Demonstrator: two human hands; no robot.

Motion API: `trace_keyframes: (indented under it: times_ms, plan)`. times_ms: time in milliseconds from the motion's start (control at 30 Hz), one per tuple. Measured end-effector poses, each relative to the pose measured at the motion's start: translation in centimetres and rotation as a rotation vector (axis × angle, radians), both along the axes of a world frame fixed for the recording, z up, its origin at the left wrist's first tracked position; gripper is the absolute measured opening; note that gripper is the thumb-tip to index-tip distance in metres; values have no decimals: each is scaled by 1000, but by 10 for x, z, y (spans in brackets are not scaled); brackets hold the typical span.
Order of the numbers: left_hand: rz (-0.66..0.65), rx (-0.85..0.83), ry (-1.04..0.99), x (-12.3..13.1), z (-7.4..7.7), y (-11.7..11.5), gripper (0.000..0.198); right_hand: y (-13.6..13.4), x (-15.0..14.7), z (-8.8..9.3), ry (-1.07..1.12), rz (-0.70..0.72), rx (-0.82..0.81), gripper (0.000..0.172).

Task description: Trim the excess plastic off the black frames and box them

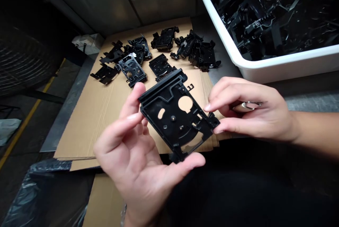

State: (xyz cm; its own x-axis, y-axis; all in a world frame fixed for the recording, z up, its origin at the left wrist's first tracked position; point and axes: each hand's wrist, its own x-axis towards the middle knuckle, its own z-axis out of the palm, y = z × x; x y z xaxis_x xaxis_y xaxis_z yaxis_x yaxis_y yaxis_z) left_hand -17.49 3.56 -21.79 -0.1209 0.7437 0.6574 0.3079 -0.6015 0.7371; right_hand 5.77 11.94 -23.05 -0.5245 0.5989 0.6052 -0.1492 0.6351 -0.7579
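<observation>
A black plastic frame (169, 117) with a round hole, slots and a thick ridge along its top edge is held up in front of me. My left hand (140, 149) grips it from the left, thumb under its lower corner and fingers at the upper left. At the right edge, my right hand (249, 110) pinches the frame between fingertips and thumb. A slim pale tool with a metal clip (246, 106) is tucked in the right palm; most of it is hidden. Beyond the frame, several similar black plastic parts (132, 69) lie on cardboard.
Stacked cardboard sheets (79, 128) cover the metal table. A white bin (235, 57) heaped with black parts stands at the right. At the left are a large fan (23, 57), a white power socket box (88, 43) and a dark plastic bag (45, 184).
</observation>
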Motion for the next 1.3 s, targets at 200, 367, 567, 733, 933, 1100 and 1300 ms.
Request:
trace_keyframes:
  times_ms: [200, 367, 567, 733, 933, 1100, 1300]
  plan:
    - [-73, -43, -47, 0, 0, -3, 92, 0, 0, 0, -3, 2, 1, 27]
    - [-60, -80, -31, -2, 2, -4, 95, 0, -1, 1, 7, 7, 12, 27]
    - [-19, -140, -11, -5, 1, -10, 96, 1, -5, -2, 64, 15, 24, 29]
    - [17, -172, -18, -8, -3, -13, 104, 2, -7, -5, 107, 34, 15, 31]
    - [108, -215, 1, -14, -2, -22, 113, 1, -8, -6, 139, 51, 37, 29]
    - [140, -200, 51, -15, -3, -27, 113, 0, -10, -7, 162, 57, 54, 28]
    - [160, -172, 10, -18, -5, -28, 121, -2, -11, -8, 189, 66, 80, 25]
